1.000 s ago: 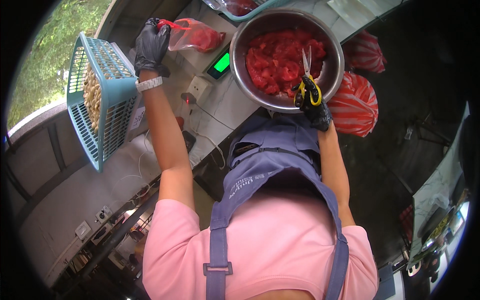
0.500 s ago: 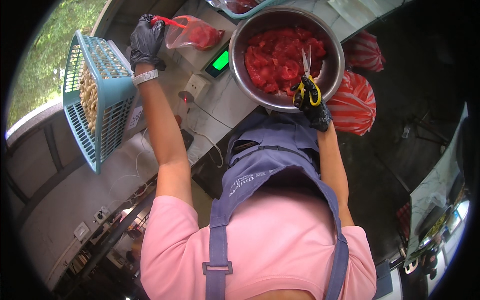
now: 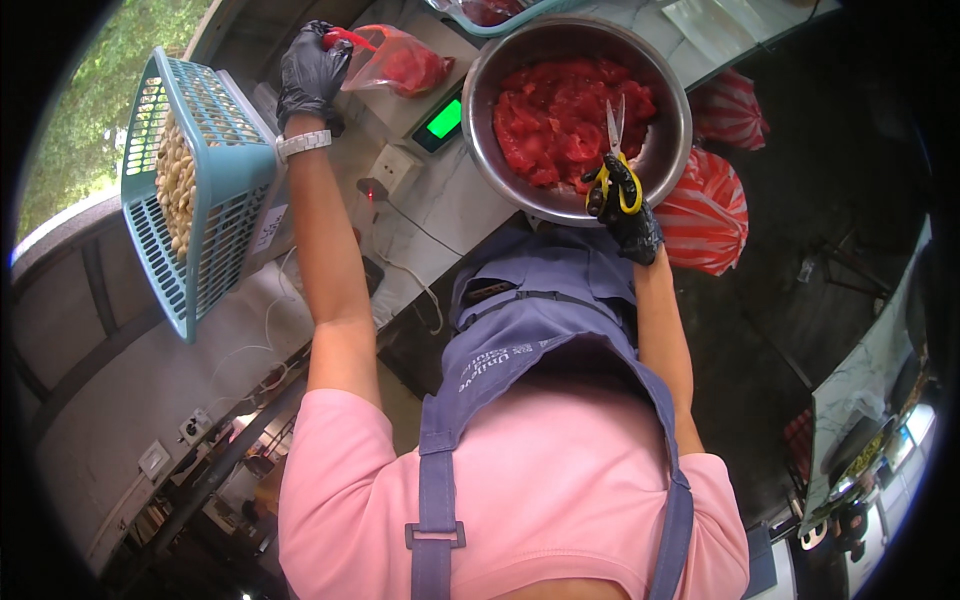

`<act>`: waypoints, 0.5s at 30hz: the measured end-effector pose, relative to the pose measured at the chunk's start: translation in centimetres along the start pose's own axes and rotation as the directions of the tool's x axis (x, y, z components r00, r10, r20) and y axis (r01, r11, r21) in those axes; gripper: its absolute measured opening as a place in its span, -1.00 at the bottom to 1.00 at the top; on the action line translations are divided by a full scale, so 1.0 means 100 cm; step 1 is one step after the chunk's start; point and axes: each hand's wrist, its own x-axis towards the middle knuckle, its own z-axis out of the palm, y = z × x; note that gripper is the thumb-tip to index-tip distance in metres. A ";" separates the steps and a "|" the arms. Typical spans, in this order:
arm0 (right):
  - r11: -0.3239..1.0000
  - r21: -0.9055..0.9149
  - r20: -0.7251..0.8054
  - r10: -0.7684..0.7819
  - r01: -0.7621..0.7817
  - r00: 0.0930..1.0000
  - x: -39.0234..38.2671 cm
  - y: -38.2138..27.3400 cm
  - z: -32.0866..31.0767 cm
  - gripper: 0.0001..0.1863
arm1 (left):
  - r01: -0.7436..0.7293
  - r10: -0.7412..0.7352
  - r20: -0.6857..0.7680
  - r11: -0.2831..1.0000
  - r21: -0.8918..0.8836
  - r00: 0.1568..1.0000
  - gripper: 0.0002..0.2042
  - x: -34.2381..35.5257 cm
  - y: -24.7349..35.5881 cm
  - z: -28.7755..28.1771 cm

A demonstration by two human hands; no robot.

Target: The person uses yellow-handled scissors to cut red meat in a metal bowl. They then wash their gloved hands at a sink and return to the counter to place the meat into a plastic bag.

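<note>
While the black-gloved fingers of the left hand (image 3: 314, 75) are closed around the red end of a clear plastic bag (image 3: 408, 72), the bulging part with its red contents lies just right of them, seemingly resting on the scale (image 3: 385, 110); a sideways tug could drag it off, and a loosened grip could let it slump or spill, though whether its mouth is sealed cannot be told. Well to the right of those fingers, the right hand (image 3: 628, 218) has its fingers wrapped about the yellow handles of the scissors (image 3: 616, 128), whose blades point beyond the fingertips over red, meat-like pieces (image 3: 560, 120) in the steel bowl (image 3: 480, 150). Slack in that hold could drop them among the pieces, and a leftward swing with the blades leading might puncture the bag. Room is tightest around the left fingers: the blue basket (image 3: 203, 230) of pale nuts or beans (image 3: 175, 190) stands just beside the wrist, so an outward elbow might knock it. Nearer the body than those fingers, the cord of a dark plug (image 3: 373, 189) crosses the surface (image 3: 442, 195) and could catch the forearm. Beneath the right fingers, the bowl sits by the surface's front edge, so leaning on its rim might tip it. Right of these fingers a red-and-white striped sack (image 3: 705, 215) crowds the bowl, leaving the freest room above the bowl and between the hands.
</note>
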 end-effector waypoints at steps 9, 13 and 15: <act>0.998 0.014 0.059 -0.061 0.060 0.996 -0.002 0.000 -0.002 -0.67 | -0.003 -0.010 0.117 0.994 0.105 0.993 -0.58 0.002 -0.010 0.017; 0.999 -0.017 0.078 -0.039 0.040 0.996 0.003 0.009 -0.009 -0.72 | -0.060 0.057 0.053 0.997 0.057 0.997 -0.70 0.000 -0.019 0.020; 0.998 -0.052 0.058 -0.043 0.046 0.997 0.003 0.008 -0.006 -0.74 | 0.041 -0.041 0.030 0.999 -0.026 0.999 -0.79 -0.006 0.010 0.013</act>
